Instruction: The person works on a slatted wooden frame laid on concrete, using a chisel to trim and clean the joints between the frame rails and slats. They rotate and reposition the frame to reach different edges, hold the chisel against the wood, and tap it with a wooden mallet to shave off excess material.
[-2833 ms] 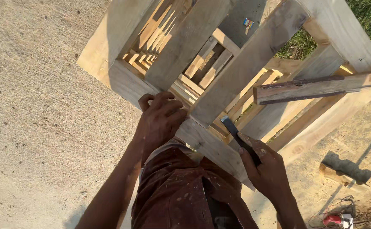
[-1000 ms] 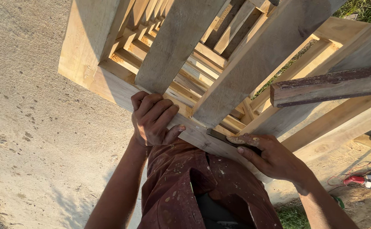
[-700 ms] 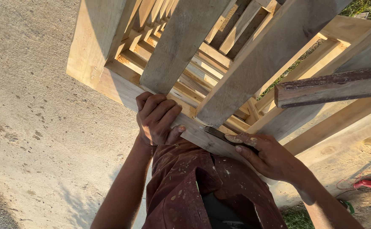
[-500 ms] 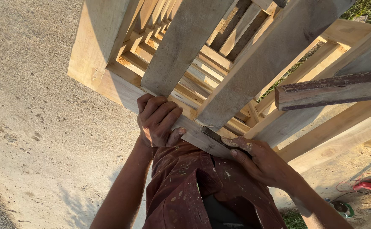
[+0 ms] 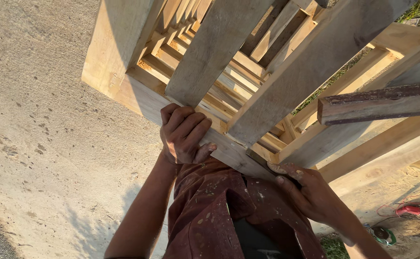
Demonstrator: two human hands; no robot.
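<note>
At the centre of the frame the left hand (image 5: pixel 183 135) is curled tight over the edge of the wooden frame (image 5: pixel 229 153); lower right, the right hand (image 5: pixel 308 192) is closed on a dark tool (image 5: pixel 260 159) pressed against it. A slip could gouge fingers. No packages or labels show.
</note>
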